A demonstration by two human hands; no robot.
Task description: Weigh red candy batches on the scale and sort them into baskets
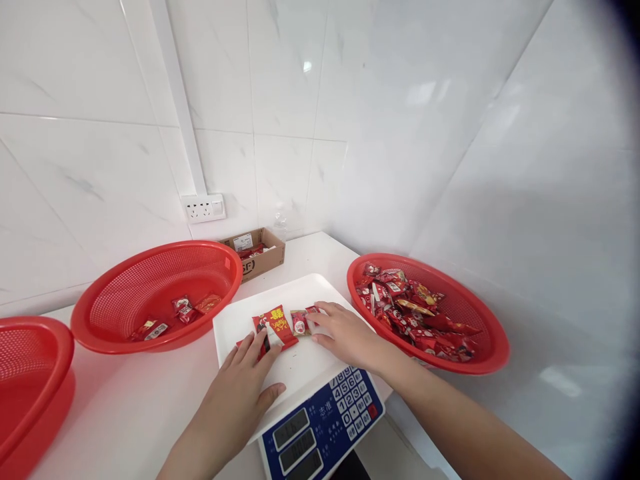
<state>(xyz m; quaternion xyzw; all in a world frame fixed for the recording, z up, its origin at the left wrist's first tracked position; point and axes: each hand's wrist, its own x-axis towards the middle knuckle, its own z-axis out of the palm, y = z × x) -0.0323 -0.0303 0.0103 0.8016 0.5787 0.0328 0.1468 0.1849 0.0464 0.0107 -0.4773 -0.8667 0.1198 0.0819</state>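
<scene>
My left hand rests with spread fingers on the lower edge of a red and yellow snack packet. That packet lies flat on the white tray of a digital scale. My right hand reaches in from the right, thumb apart from the fingers. Its fingertips touch or hover over a small red packet, partly hidden by them. Between the hands lies another small red and clear packet. Below the tray, the scale's blue panel shows number keys and display windows.
On the right, a red basket holds many red packets. Another red basket at left holds several packets; a third basket is cut off by the frame. A cardboard box stands at the back by the tiled wall.
</scene>
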